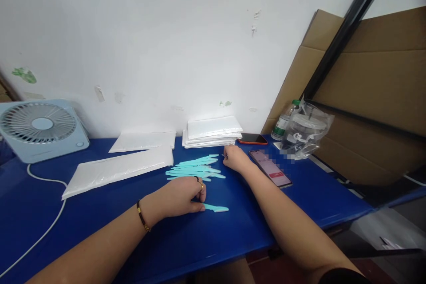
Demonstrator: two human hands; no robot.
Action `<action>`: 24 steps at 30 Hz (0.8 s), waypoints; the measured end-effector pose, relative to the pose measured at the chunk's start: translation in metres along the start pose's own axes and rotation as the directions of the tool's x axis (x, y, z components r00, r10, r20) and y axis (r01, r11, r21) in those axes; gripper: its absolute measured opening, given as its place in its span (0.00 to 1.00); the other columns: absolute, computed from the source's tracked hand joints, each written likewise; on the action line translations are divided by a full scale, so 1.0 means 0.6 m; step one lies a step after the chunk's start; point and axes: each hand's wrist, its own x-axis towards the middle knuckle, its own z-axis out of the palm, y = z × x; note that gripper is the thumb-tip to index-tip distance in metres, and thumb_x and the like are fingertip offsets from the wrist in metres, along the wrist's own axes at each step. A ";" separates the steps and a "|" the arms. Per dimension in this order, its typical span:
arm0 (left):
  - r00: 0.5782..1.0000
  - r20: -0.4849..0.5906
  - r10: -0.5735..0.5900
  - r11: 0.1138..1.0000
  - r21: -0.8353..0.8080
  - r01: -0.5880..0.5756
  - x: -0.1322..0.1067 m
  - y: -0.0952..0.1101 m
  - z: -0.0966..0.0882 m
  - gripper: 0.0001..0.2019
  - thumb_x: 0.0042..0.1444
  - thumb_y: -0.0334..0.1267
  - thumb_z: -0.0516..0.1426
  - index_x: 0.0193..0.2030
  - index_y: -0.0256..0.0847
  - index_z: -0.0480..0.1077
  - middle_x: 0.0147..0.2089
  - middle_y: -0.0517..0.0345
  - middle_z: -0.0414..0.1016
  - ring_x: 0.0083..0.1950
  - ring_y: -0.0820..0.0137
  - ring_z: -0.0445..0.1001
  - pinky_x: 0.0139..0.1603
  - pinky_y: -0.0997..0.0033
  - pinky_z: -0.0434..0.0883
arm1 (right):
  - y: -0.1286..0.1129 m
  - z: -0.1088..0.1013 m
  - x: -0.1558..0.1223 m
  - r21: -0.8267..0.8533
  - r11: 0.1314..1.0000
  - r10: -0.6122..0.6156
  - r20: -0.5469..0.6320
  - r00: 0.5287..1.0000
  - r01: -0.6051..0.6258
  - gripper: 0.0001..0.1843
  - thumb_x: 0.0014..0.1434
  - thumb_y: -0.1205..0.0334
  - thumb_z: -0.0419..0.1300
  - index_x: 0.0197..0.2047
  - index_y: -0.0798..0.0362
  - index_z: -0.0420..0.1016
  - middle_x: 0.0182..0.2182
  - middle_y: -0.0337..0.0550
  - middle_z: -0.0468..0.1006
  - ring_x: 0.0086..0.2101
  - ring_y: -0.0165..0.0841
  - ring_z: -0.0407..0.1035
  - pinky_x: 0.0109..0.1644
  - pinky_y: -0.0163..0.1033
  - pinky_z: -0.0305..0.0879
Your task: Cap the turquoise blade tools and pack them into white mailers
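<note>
On the blue table (100,230) lies a loose pile of several thin turquoise plastic sticks (196,167). My left hand (181,196) rests just in front of the pile, fingers curled, pinching the end of one separate turquoise stick (216,208) that lies flat on the table. A ring is on one finger and a dark bracelet on the wrist. My right hand (234,158) is closed at the right end of the pile, fingertips pinched at the tip of a stick there.
White plastic bags lie flat at the left (120,168) and in a stack (213,131) by the wall. A small blue fan (40,128) with a white cable stands far left. Two phones (270,167) (252,139), a bottle (282,122), a clear bag (306,131) and cardboard (372,88) sit right.
</note>
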 end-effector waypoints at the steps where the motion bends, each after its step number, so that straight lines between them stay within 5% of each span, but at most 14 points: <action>1: 1.000 -0.005 -0.001 1.000 0.010 0.001 0.000 0.003 0.002 0.07 0.52 0.43 0.57 0.35 0.44 0.71 0.34 0.61 0.71 0.34 0.71 0.67 0.31 0.74 0.61 | 0.002 -0.001 -0.002 0.010 1.000 -0.002 -0.007 1.000 0.002 0.10 0.46 0.73 0.56 0.34 0.58 0.72 0.35 0.51 0.74 0.35 0.38 0.69 0.35 0.36 0.60; 6: 0.993 -0.093 -0.072 0.991 -0.124 0.060 0.010 -0.012 0.005 0.10 0.57 0.43 0.50 0.33 0.42 0.68 0.32 0.59 0.72 0.32 0.71 0.69 0.32 0.73 0.62 | 0.022 -0.005 -0.009 0.367 0.929 -0.029 -0.042 0.999 0.042 0.11 0.43 0.72 0.57 0.33 0.54 0.70 0.26 0.39 0.73 0.28 0.31 0.69 0.32 0.33 0.62; 10: 0.960 -0.112 -0.256 0.877 -0.444 0.182 0.020 -0.044 0.004 0.13 0.58 0.48 0.46 0.37 0.42 0.63 0.32 0.61 0.71 0.28 0.73 0.70 0.30 0.74 0.64 | 0.025 -0.015 -0.011 0.821 0.564 0.010 0.095 0.995 -0.084 0.09 0.48 0.65 0.60 0.35 0.56 0.71 0.23 0.38 0.74 0.25 0.30 0.71 0.30 0.34 0.67; 13: 0.928 -0.188 -0.321 0.856 -0.476 0.199 0.024 -0.061 0.003 0.14 0.57 0.50 0.47 0.37 0.42 0.62 0.29 0.63 0.69 0.27 0.73 0.68 0.28 0.74 0.63 | 0.012 -0.034 -0.018 0.949 0.315 -0.055 0.040 0.998 -0.021 0.15 0.51 0.56 0.62 0.39 0.57 0.73 0.25 0.42 0.76 0.27 0.31 0.73 0.32 0.36 0.69; 17: 0.911 -0.264 -0.318 0.888 -0.421 0.188 0.024 -0.066 0.000 0.13 0.57 0.50 0.47 0.36 0.42 0.63 0.27 0.63 0.68 0.27 0.73 0.64 0.28 0.74 0.61 | -0.010 -0.054 -0.031 0.954 0.292 -0.160 -0.030 0.987 0.076 0.17 0.51 0.53 0.63 0.38 0.57 0.77 0.22 0.41 0.76 0.25 0.29 0.70 0.31 0.34 0.67; 24: 0.902 -0.311 -0.298 0.911 -0.375 0.172 0.024 -0.063 -0.001 0.13 0.57 0.48 0.47 0.35 0.41 0.64 0.27 0.63 0.67 0.27 0.73 0.63 0.28 0.74 0.60 | -0.034 -0.049 -0.040 0.953 0.297 -0.213 0.008 0.977 0.057 0.18 0.50 0.52 0.64 0.39 0.57 0.77 0.23 0.41 0.77 0.25 0.29 0.71 0.32 0.35 0.68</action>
